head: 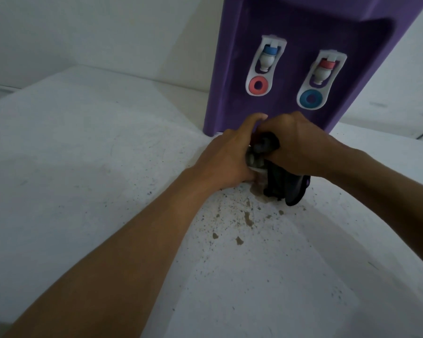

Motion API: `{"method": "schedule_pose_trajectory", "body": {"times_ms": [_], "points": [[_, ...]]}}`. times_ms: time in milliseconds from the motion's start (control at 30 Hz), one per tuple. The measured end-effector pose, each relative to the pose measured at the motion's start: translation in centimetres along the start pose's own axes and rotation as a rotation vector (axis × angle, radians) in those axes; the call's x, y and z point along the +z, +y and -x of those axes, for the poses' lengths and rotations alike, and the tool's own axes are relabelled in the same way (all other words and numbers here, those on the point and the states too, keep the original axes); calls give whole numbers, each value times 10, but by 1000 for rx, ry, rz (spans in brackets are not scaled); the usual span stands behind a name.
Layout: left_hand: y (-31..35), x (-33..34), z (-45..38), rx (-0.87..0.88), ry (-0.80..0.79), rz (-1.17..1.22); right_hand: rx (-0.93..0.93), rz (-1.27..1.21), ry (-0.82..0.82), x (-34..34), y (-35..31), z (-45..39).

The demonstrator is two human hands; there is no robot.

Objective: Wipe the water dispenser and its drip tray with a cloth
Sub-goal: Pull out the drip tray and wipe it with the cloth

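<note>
Wringing the dark cloth [266, 147] below the purple water dispenser [291, 76] — my left hand [226, 158] and right hand [297, 145] curled round it; brown drips [239, 240] remain, I judge wiping unfinished.

1. Setting is looking like a plain domestic or pantry corner; exact room type cannot be told.
2. Purple tabletop water dispenser [303, 69] with two taps is standing on a white speckled desk [83, 167].
3. Bare white walls [95, 32] are meeting behind it; brown spill stains [248, 219] are showing on the desk.
</note>
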State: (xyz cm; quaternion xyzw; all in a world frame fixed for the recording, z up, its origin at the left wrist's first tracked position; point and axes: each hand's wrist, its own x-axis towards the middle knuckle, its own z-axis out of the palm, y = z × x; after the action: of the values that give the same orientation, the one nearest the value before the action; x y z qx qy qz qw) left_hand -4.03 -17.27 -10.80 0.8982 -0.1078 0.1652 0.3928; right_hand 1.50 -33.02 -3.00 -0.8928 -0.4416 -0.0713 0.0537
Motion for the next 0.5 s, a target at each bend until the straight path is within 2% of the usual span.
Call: {"method": "schedule_pose_trajectory", "body": {"times_ms": [100,500], "points": [[1,0,1,-6,-6,15,-75,-8,-3,2,-8,4],[3,-1,1,-36,-20,-29,-204,374,-90,-4,-1,1]]}}
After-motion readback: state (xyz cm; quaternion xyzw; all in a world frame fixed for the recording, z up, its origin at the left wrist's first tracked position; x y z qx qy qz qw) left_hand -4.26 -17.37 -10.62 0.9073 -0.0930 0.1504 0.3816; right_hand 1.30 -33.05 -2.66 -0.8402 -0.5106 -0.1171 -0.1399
